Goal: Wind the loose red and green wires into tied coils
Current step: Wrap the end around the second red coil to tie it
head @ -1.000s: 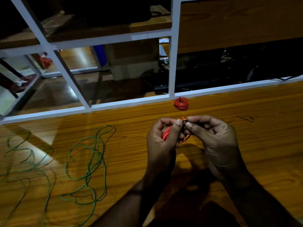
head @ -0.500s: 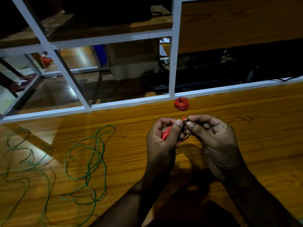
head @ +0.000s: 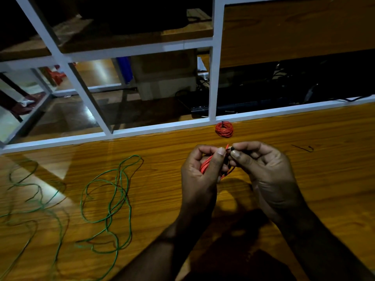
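A small bundle of red wire (head: 205,164) sits in my left hand (head: 199,175), whose fingers and thumb curl round it above the wooden table. My right hand (head: 263,171) pinches a thin dark tie (head: 231,148) at the top of the bundle, fingertip to fingertip with the left thumb. A finished red coil (head: 224,129) with a dark tie lies on the table just beyond my hands. Loose green wire (head: 110,199) sprawls in loops on the table to the left, with more green wire (head: 30,209) at the far left.
A white frame rail (head: 142,129) runs along the wooden table's (head: 324,179) far edge, with glass panes behind it. A short dark tie piece (head: 303,148) lies on the table to the right.
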{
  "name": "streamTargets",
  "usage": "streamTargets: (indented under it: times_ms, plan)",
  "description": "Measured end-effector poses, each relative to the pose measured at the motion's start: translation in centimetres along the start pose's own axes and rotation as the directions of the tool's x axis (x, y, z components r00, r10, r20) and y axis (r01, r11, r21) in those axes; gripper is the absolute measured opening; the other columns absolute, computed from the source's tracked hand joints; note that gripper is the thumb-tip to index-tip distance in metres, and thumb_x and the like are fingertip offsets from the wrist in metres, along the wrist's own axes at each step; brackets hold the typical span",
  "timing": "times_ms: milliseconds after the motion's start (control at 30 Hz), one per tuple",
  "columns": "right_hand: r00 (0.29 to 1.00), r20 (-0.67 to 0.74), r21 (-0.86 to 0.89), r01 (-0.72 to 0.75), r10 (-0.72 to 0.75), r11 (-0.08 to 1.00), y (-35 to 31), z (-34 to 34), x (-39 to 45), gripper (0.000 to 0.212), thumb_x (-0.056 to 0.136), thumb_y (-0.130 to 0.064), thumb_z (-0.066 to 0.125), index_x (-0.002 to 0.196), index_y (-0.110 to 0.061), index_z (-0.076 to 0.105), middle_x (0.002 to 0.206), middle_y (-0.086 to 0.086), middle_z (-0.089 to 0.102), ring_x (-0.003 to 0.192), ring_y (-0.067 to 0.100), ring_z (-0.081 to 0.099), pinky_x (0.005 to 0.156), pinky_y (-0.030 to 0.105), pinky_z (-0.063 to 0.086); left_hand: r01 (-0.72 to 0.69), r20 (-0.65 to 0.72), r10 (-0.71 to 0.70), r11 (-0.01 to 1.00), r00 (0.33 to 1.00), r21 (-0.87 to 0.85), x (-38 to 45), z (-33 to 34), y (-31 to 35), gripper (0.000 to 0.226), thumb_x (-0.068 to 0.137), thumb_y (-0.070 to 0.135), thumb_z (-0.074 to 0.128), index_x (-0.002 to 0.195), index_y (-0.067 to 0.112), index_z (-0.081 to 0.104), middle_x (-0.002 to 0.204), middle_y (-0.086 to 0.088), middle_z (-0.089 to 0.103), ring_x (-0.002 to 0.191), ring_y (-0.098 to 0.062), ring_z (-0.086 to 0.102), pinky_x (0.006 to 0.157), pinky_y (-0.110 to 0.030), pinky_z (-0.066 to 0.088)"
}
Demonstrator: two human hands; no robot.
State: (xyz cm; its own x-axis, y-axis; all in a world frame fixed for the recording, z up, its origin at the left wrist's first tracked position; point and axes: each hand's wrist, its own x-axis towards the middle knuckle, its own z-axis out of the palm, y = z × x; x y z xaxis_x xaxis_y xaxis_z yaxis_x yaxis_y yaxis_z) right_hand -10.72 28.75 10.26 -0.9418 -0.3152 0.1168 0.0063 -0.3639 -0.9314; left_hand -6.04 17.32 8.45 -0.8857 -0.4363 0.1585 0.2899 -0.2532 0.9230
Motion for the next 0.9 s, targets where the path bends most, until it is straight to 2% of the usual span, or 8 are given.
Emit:
streamTargets:
  times_ms: [267, 433, 600, 733, 900]
  plan:
    - [0.999, 0.033, -0.007, -0.010, 0.010, 1.000, -0.43, 0.11, 0.10, 0.017, 0.063, -0.024, 0.078, 0.081, -0.022, 0.079, 0.081, 0.005, 0.075, 0.072, 0.014, 0.069, 0.068, 0.019, 0.057, -0.006, 0.002, 0.006, 1.000, 1.000, 0.019, -0.04, -0.04, -0.02, 0.013, 0.088, 0.028, 0.065, 0.089, 0.015, 0.063, 0.069, -0.001, 0.067, 0.067, -0.014, 0.063, 0.062, -0.024, 0.051]
    - [0.997, 0.073, -0.019, -0.010, 0.011, 1.000, -0.59, -0.31, 0.14, 0.032, 0.059, -0.038, 0.087, 0.085, -0.021, 0.079, 0.086, 0.006, 0.075, 0.076, 0.016, 0.070, 0.072, 0.021, 0.058, -0.014, 0.014, 0.013, 0.999, 1.000, 0.041, -0.05, -0.12, 0.06, 0.010, 0.089, 0.028, 0.065, 0.089, 0.018, 0.064, 0.070, 0.000, 0.067, 0.067, -0.013, 0.063, 0.062, -0.025, 0.050]
    - [0.996, 0.076, -0.046, -0.039, 0.042, 0.998, -0.69, -0.44, 0.34, 0.023, 0.062, -0.030, 0.082, 0.084, -0.021, 0.079, 0.086, 0.007, 0.076, 0.077, 0.016, 0.070, 0.072, 0.021, 0.058, -0.005, 0.007, 0.004, 0.999, 1.000, 0.044, 0.04, -0.24, 0.04, 0.007, 0.091, 0.025, 0.070, 0.088, 0.020, 0.066, 0.070, -0.001, 0.066, 0.067, -0.014, 0.063, 0.064, -0.027, 0.052]
    - [0.993, 0.108, -0.053, -0.034, 0.039, 0.998, -0.65, -0.56, 0.31, 0.036, 0.060, -0.042, 0.088, 0.089, -0.021, 0.079, 0.089, 0.007, 0.075, 0.082, 0.016, 0.071, 0.073, 0.021, 0.057, 0.004, -0.009, -0.004, 0.998, 1.000, 0.057, -0.01, -0.30, -0.08, 0.004, 0.090, 0.027, 0.068, 0.087, 0.025, 0.067, 0.070, -0.003, 0.066, 0.069, -0.017, 0.063, 0.067, -0.035, 0.051]
    - [0.996, 0.076, -0.043, -0.032, 0.035, 0.999, -0.20, -0.44, 0.24, 0.021, 0.066, -0.030, 0.080, 0.086, -0.024, 0.078, 0.086, 0.005, 0.075, 0.081, 0.013, 0.071, 0.071, 0.019, 0.056, -0.005, -0.017, 0.006, 0.998, 1.000, 0.065, -0.02, -0.04, 0.03, 0.013, 0.093, 0.019, 0.066, 0.082, 0.027, 0.068, 0.069, 0.000, 0.066, 0.066, -0.013, 0.061, 0.063, -0.027, 0.051]
